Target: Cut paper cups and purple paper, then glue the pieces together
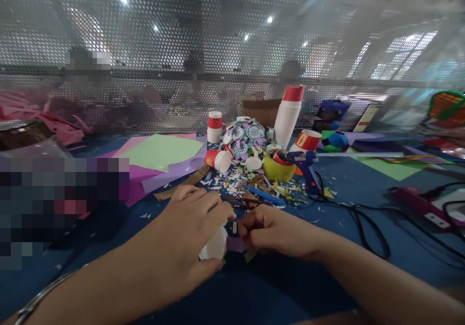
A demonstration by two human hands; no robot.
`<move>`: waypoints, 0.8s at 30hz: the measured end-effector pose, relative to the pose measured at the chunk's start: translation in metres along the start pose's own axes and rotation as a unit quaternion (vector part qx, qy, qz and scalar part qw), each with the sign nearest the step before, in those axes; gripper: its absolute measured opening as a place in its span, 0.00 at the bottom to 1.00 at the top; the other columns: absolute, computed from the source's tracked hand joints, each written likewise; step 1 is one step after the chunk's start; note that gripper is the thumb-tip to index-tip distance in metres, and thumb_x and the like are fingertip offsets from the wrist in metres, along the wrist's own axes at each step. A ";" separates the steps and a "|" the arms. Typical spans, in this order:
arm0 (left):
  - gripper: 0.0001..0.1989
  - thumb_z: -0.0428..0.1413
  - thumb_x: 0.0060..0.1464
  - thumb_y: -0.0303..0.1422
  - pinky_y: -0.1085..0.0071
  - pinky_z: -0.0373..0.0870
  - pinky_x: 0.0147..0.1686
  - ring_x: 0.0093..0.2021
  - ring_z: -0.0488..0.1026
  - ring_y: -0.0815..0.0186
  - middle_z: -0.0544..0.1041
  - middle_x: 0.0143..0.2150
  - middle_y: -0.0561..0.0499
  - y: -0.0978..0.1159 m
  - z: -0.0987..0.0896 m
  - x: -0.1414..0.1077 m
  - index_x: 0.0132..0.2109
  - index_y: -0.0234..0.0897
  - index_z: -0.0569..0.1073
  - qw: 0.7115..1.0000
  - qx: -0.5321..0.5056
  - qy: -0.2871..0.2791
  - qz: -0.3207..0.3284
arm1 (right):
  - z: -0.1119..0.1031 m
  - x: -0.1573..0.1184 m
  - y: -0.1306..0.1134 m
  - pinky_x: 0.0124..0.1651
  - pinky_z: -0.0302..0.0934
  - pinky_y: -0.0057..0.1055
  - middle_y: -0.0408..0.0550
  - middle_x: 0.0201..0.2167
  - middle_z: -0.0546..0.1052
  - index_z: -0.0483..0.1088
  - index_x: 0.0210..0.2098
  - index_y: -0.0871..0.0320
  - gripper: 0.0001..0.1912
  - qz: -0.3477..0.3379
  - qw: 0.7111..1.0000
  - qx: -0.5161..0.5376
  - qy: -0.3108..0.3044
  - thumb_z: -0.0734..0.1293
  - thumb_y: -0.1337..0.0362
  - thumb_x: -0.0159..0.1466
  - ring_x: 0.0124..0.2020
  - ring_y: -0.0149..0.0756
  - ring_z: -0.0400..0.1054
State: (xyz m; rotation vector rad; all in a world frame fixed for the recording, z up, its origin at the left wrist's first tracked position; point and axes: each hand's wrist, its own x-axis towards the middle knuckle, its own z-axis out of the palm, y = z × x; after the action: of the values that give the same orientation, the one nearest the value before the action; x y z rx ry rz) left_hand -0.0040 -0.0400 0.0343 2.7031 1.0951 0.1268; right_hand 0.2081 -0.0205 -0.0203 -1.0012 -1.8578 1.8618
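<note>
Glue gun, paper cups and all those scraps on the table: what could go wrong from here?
The tall cup stack leans and might topple onto the things around it. The black cord lies in loose loops near the right forearm; a snag could drag the glue gun. If that gun is hot, which I can't tell, its tip could mark the yellow ring beside it.

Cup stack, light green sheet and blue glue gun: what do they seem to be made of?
Cup stack: probably matte paper, white and red, with thin walls nested closely; a coating can't be ruled out.
Light green sheet: paper or thin card, flat and dull.
Blue glue gun: likely hard plastic, judging by its moulded shape and even colour; finish too blurred to tell.
</note>
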 end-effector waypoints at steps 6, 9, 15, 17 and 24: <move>0.18 0.63 0.48 0.36 0.56 0.54 0.48 0.46 0.67 0.56 0.72 0.45 0.52 -0.018 0.011 -0.002 0.47 0.42 0.69 0.999 -0.031 -0.012 -0.005 | -0.004 0.001 0.001 0.23 0.46 0.24 0.36 0.16 0.63 0.67 0.22 0.59 0.03 0.018 0.998 -0.054 0.022 0.62 0.71 0.50 0.20 0.25 0.53; 0.14 0.61 0.50 0.37 0.58 0.55 0.47 0.45 0.67 0.58 0.72 0.43 0.53 -0.022 0.013 -0.001 0.44 0.43 0.70 0.999 -0.049 -0.010 -0.008 | -0.005 0.001 0.002 0.23 0.46 0.23 0.36 0.16 0.63 0.68 0.22 0.60 0.03 0.018 0.998 -0.057 0.035 0.63 0.71 0.50 0.19 0.24 0.53; 0.22 0.62 0.48 0.44 0.60 0.58 0.49 0.53 0.65 0.53 0.73 0.51 0.54 -0.017 -0.009 -0.013 0.50 0.49 0.70 0.996 -0.050 0.030 -0.070 | -0.006 -0.004 -0.004 0.25 0.50 0.24 0.38 0.21 0.67 0.68 0.25 0.59 0.04 -0.025 0.995 -0.064 0.070 0.64 0.69 0.56 0.22 0.26 0.57; 0.23 0.63 0.47 0.45 0.59 0.59 0.49 0.53 0.64 0.52 0.72 0.52 0.55 -0.014 -0.011 -0.015 0.50 0.50 0.70 0.995 -0.057 0.024 -0.083 | -0.008 -0.006 -0.006 0.25 0.49 0.25 0.38 0.21 0.66 0.68 0.25 0.59 0.05 -0.047 0.990 -0.076 0.107 0.65 0.67 0.58 0.22 0.26 0.56; 0.16 0.64 0.46 0.40 0.56 0.55 0.48 0.45 0.69 0.56 0.75 0.42 0.53 -0.009 0.018 -0.002 0.42 0.42 0.72 0.997 -0.052 -0.030 -0.052 | -0.020 -0.010 -0.003 0.27 0.49 0.27 0.38 0.21 0.64 0.69 0.29 0.59 0.10 -0.070 0.965 -0.136 0.212 0.65 0.59 0.63 0.23 0.28 0.57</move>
State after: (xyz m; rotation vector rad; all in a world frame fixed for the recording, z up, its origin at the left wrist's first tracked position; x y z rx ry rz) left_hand -0.0081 -0.0384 0.0144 2.5358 1.1758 0.0809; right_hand 0.2272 -0.0121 -0.0129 -1.2087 -1.8839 1.2123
